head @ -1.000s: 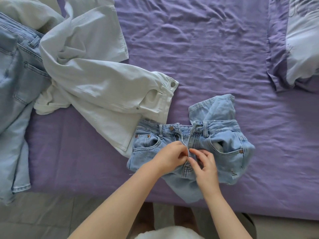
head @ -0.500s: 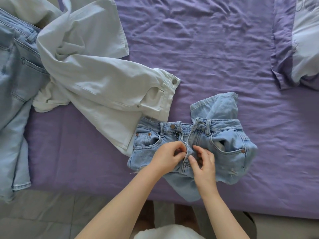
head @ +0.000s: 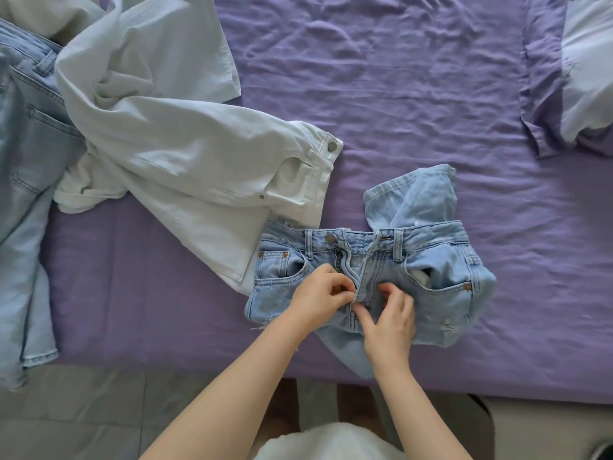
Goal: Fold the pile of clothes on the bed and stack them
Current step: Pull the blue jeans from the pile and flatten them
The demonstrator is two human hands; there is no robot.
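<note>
Denim, pale blue and stonewashed, fills the near middle of what we see from the head camera: the blue jeans (head: 431,277) lie bunched on the bed (head: 398,94), waistband away from us and one cuffed leg end folded up behind it. Compared with a moment ago, our two hands have worked slightly lower on the fly, and more of the open zipper and its copper button now shows above the fingers. Our left hand (head: 320,298) curls into a grip that pinches the left edge of the fly, while our right hand (head: 391,322) pinches the fabric just beside it on the right, thumb and fingers bent onto the cloth. We see frayed threads at the lower left edge, small distressed marks at the lower right, and a white pocket lining at the right pocket. Touching the jeans at the upper left, the white trousers (head: 185,154) sprawl in smooth, heavy folds with a metal button at the waist. Another pair of light jeans (head: 26,194) drapes over the bed's left edge. Wrinkled purple sheeting covers the bed, and a pillow (head: 583,71) sits at the far right.
</note>
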